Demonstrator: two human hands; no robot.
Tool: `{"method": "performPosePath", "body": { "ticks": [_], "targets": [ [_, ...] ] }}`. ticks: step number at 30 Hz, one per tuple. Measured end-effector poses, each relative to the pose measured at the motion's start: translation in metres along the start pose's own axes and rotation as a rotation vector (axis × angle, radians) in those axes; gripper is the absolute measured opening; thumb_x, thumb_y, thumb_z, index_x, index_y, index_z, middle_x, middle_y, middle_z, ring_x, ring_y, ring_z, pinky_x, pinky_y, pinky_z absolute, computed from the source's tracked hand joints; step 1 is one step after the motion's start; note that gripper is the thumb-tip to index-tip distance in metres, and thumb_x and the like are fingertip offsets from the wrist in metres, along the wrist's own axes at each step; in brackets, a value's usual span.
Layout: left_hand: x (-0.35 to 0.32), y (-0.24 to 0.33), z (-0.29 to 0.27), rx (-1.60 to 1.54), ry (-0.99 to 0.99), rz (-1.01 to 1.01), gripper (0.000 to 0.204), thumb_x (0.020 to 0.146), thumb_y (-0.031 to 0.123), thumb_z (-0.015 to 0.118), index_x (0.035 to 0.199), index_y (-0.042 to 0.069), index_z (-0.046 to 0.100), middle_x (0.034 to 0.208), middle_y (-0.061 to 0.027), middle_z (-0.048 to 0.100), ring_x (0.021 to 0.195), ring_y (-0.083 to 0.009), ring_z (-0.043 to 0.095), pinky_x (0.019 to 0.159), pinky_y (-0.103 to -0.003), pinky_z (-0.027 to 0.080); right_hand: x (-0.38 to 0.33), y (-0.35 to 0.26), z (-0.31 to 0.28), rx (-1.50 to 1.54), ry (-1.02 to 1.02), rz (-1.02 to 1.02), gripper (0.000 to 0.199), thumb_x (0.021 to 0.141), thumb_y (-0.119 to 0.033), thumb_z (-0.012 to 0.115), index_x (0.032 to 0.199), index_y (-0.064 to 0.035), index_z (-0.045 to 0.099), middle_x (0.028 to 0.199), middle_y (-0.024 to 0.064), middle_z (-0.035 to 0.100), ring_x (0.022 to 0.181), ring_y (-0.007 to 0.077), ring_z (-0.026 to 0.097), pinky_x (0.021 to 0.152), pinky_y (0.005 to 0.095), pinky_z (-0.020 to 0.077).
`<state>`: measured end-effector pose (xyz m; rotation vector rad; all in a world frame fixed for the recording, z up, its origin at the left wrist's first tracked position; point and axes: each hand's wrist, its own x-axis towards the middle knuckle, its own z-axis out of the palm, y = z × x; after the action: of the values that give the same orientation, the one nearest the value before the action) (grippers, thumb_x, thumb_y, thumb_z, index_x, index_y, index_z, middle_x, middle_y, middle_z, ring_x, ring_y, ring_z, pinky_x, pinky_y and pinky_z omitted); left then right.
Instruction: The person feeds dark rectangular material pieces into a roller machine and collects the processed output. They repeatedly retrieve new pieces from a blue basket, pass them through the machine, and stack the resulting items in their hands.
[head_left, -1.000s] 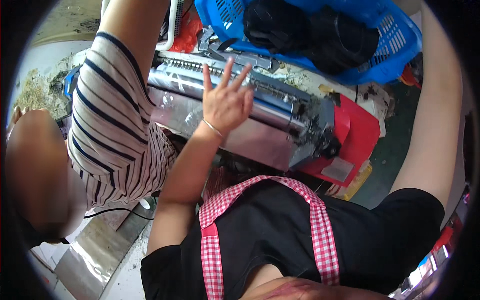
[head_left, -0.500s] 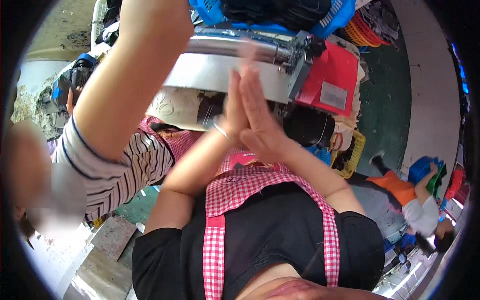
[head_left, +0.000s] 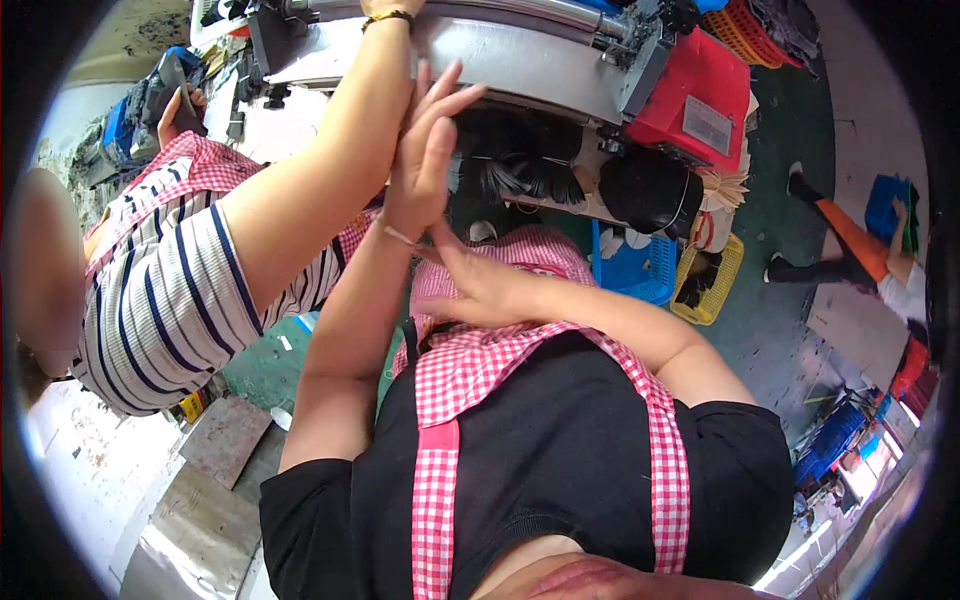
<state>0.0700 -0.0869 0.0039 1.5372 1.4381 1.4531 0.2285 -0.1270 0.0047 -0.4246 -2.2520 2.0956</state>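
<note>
My left hand (head_left: 425, 160) is raised with its fingers spread and nothing in it. It is beside the bare forearm (head_left: 335, 165) of another person, who wears a striped top; whether they touch I cannot tell. A thin light bracelet (head_left: 400, 237) circles my left wrist. Lower down, my right hand (head_left: 485, 288) lies flat near that wrist, in front of my red checked apron (head_left: 450, 385). Its fingers extend leftward, apart, and hold nothing. Beyond my hands stands a machine with a pale metal plate (head_left: 500, 62), a roller and a red side housing (head_left: 700, 100).
Under the machine are bundles of black strips (head_left: 520, 178) and a round black bundle (head_left: 650, 192). A blue basket (head_left: 645, 270) and a yellow basket (head_left: 708, 285) stand to the right. Orange baskets (head_left: 740, 35) sit at the far right. Another person (head_left: 850, 240) is on the green floor.
My palms, pressed together before, have come apart. The left has moved leftward and the right down toward my apron. The other person's arm has shifted, and the view has moved.
</note>
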Motion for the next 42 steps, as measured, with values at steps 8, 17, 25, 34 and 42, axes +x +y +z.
{"method": "performPosePath", "body": {
  "ticks": [8, 17, 25, 34, 42],
  "targets": [
    [-0.057, -0.106, -0.017, 1.157, -0.496, -0.155, 0.096, 0.07, -0.001, 0.064, 0.156, 0.015, 0.025, 0.16, -0.0064, 0.029, 0.149, -0.0373, 0.021, 0.118, -0.057, 0.021, -0.07, 0.063, -0.105, -0.503, 0.089, 0.069, 0.045, 0.093, -0.034, 0.06, 0.128, -0.0051, 0.063, 0.125, 0.0209, 0.064, 0.117, 0.0368, 0.06, 0.101, 0.045, 0.0469],
    [-0.001, -0.141, -0.001, 0.999, -0.696, -0.319, 0.105, 0.056, 0.024, 0.085, 0.146, 0.006, 0.034, 0.141, -0.0148, 0.046, 0.14, -0.0324, 0.035, 0.122, -0.057, 0.011, -0.105, -0.072, -0.33, -0.049, 0.304, -0.05, 0.037, 0.09, -0.02, 0.069, 0.12, 0.0015, 0.067, 0.118, 0.0176, 0.069, 0.112, 0.0279, 0.066, 0.099, 0.036, 0.0485],
    [0.017, -0.056, -0.008, 0.498, -0.368, -0.593, 0.09, 0.055, 0.023, 0.084, 0.13, -0.002, 0.041, 0.118, -0.0226, 0.049, 0.108, -0.0422, 0.052, 0.095, -0.047, 0.045, 0.057, 0.08, -0.515, -0.742, 0.365, 0.012, 0.029, 0.09, -0.015, 0.065, 0.117, -0.0035, 0.067, 0.108, 0.0047, 0.068, 0.107, 0.0187, 0.061, 0.092, 0.033, 0.0486],
    [-0.02, -0.028, 0.022, 0.35, -0.205, -0.97, 0.096, 0.055, 0.029, 0.091, 0.132, -0.001, 0.042, 0.117, -0.0192, 0.055, 0.109, -0.0374, 0.057, 0.096, -0.044, 0.047, 0.182, 0.18, -0.491, -1.541, -0.197, -0.539, 0.01, 0.08, -0.018, 0.064, 0.086, -0.0149, 0.057, 0.092, -0.0014, 0.057, 0.103, 0.0156, 0.052, 0.091, 0.0331, 0.039],
    [-0.048, -0.031, 0.019, 0.26, -0.284, -1.122, 0.117, 0.058, 0.035, 0.094, 0.145, -0.004, 0.026, 0.129, -0.0246, 0.057, 0.118, -0.0366, 0.059, 0.099, -0.042, 0.048, 0.258, 0.169, -0.471, -1.479, 0.093, -0.889, 0.01, 0.079, -0.019, 0.062, 0.083, -0.0151, 0.053, 0.086, -0.0007, 0.053, 0.098, 0.0154, 0.053, 0.09, 0.033, 0.0394]
  ]
}}
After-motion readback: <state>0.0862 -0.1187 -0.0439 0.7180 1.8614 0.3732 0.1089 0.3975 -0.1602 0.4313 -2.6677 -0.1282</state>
